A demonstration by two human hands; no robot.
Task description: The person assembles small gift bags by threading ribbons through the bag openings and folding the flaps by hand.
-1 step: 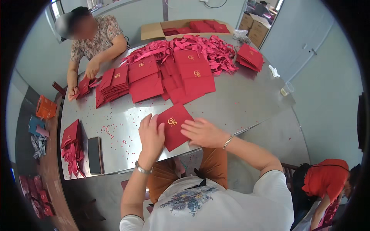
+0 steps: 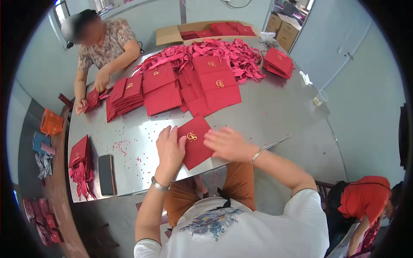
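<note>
So both hands are down on one red paper bag (image 2: 195, 142) lying flat near the front edge of the metal table (image 2: 275, 112), gold emblem facing up. The left hand (image 2: 170, 148) sits on the bag's left edge, fingers held close together and laid flat, pressing on it rather than gripping. The right hand (image 2: 226, 144) covers the bag's right side; it's a bit blurred, fingers look loosely spread and resting on top, and I can't tell if anything is pinched underneath. There's a watch (image 2: 159, 185) on the left wrist and a thin bangle (image 2: 256, 155) on the right.

Everything else, going off that bag: just past it toward the middle of the table is a big spread of flat red bags (image 2: 206, 84), with a tangle of pink-red ribbon handles (image 2: 232, 53) behind those. Far right of the spread sits a smaller stack of bags (image 2: 278, 62). Off to the bag's left there's a dark phone (image 2: 106, 174) lying flat, and beyond it a few bags with ribbons (image 2: 80, 165) at the table's left edge. Tiny red paper dots (image 2: 124, 148) are scattered between the phone and the bag. Across the table, another person (image 2: 101, 43) has their hands on a bag too. An open cardboard box (image 2: 172, 34) of red stuff sits at the far end.
</note>
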